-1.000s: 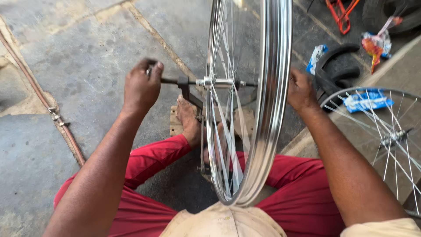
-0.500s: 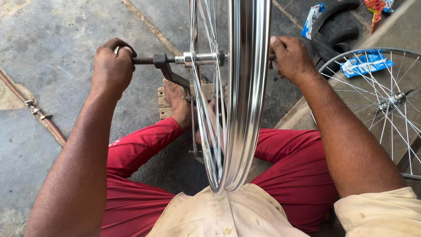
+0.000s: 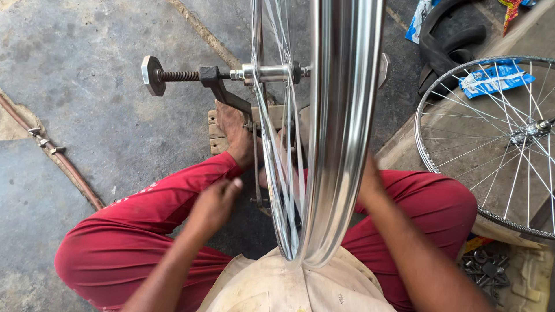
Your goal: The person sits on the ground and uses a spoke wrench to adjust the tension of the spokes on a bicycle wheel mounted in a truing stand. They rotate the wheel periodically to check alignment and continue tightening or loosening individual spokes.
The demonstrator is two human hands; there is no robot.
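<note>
Landmark: shiny wheel rim [image 3: 341, 144], upright, edge-on to the camera, held between the person's knees in a truing stand [image 3: 222, 86]. Axle [image 3: 272, 73] sits clamped near the rim's top. Left hand [image 3: 214, 205] is just left of the rim at the spokes [image 3: 277, 167], fingers curled, blurred; can't tell if pinching a spoke. Right hand [image 3: 370, 182] is just right of the rim, mostly hidden; finger state can't tell. Second spoked wheel [image 3: 491, 144] lies flat well right of the rim.
</note>
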